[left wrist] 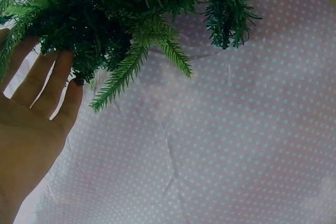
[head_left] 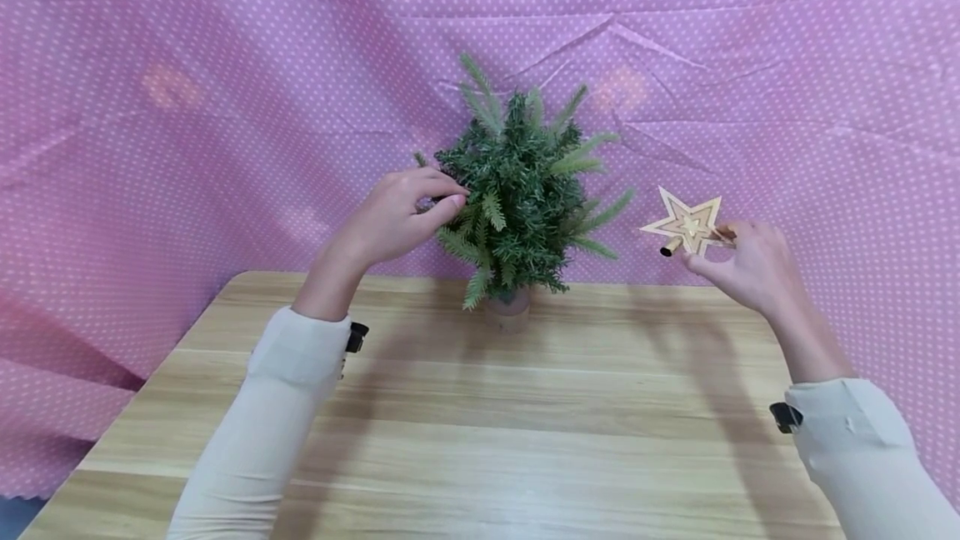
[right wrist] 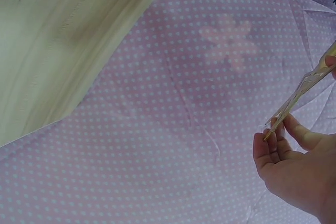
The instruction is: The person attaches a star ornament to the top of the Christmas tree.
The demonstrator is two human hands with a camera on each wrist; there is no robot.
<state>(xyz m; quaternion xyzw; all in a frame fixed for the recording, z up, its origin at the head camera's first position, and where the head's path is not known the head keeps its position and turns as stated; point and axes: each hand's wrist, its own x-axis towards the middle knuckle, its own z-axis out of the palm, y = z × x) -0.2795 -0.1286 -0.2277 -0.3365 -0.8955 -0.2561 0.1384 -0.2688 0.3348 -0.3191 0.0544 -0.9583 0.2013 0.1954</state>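
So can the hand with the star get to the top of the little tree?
Probably yes. The right hand holds the star in open air beside the tree; nothing lies between. The left hand touches only the tree's far side.

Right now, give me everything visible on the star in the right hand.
The star is a flat five-pointed piece, pale wood by the look, cut as nested outlines around a small solid star. A short tube with a dark open end sticks out at its lower left. It is held in the air, tilted, right of the small tree and apart from it. The right hand pinches it at the edge; in the right wrist view it shows edge-on.
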